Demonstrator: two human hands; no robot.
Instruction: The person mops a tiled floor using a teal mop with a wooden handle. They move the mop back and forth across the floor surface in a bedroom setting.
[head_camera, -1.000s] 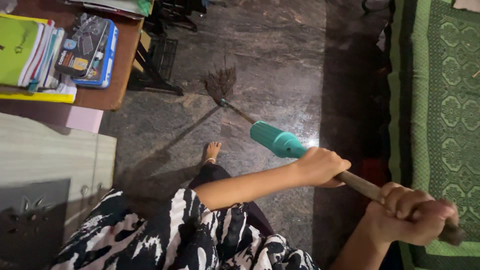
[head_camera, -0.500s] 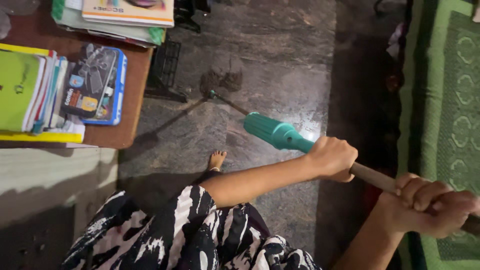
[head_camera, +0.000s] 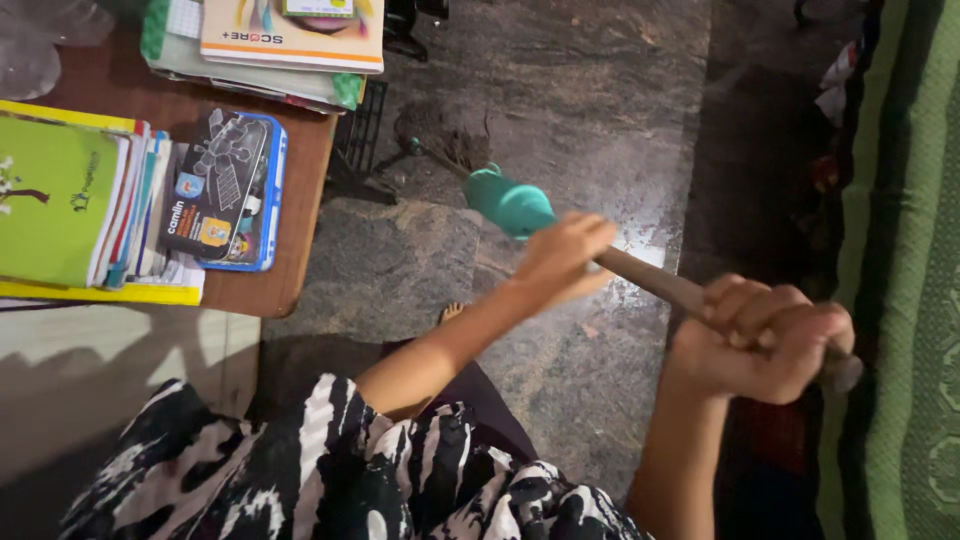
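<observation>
I hold a broom with both hands. My left hand (head_camera: 562, 252) grips the brown handle (head_camera: 650, 282) just behind the teal collar (head_camera: 508, 203). Further back, near the handle's end, my right hand (head_camera: 768, 338) is closed around it. The dark bristles (head_camera: 442, 135) rest on the mottled stone floor (head_camera: 600, 100) close to the table's corner. My bare foot (head_camera: 451, 312) shows just beyond my black-and-white patterned clothing (head_camera: 360, 480).
A wooden table (head_camera: 300, 215) at the left carries stacked books (head_camera: 60, 200), a blue pencil box (head_camera: 225, 190) and more books (head_camera: 290, 35). A black crate (head_camera: 365, 125) sits under it. A green patterned cover (head_camera: 915, 250) runs down the right edge.
The broom head has swept left and away across the floor, toward the table's corner. Both hands moved with the handle, and the view shifted closer to the table.
</observation>
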